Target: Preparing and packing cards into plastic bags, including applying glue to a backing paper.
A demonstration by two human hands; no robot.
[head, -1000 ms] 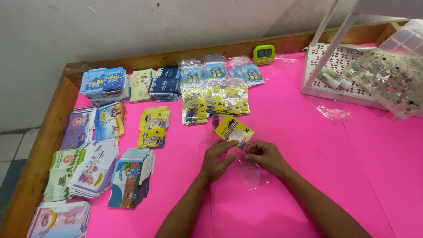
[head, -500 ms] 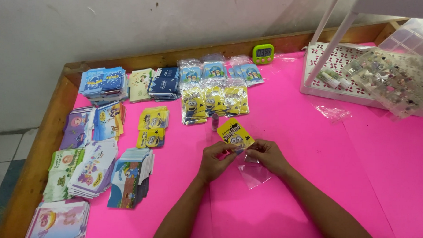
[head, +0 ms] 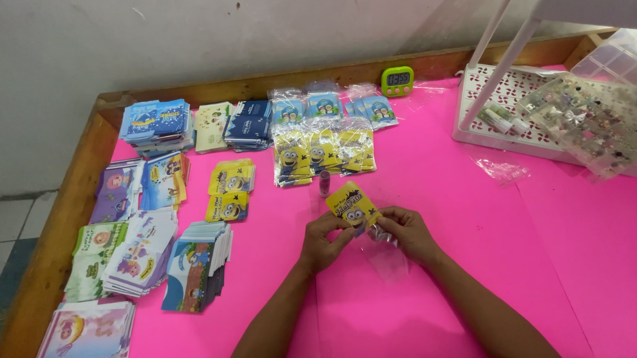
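Both my hands meet at the middle of the pink table [head: 470,276]. My left hand [head: 323,239] and my right hand [head: 410,233] pinch a small yellow cartoon card [head: 351,203] between them, tilted up toward me. A clear plastic sleeve [head: 386,255] lies under my right hand and its top seems caught in those fingers. A tiny dark bottle [head: 324,183] stands just beyond the card.
Stacks of printed cards cover the left side [head: 146,254]; bagged yellow cards [head: 323,152] and blue ones [head: 321,105] lie behind. A green timer [head: 397,79] sits by the wooden rim. A white perforated basket [head: 517,136] and a clear compartment box [head: 596,121] stand at right.
The yellow card has been lifted from the table and tipped upright between both hands. My hands have drawn a little closer together over the clear sleeve.
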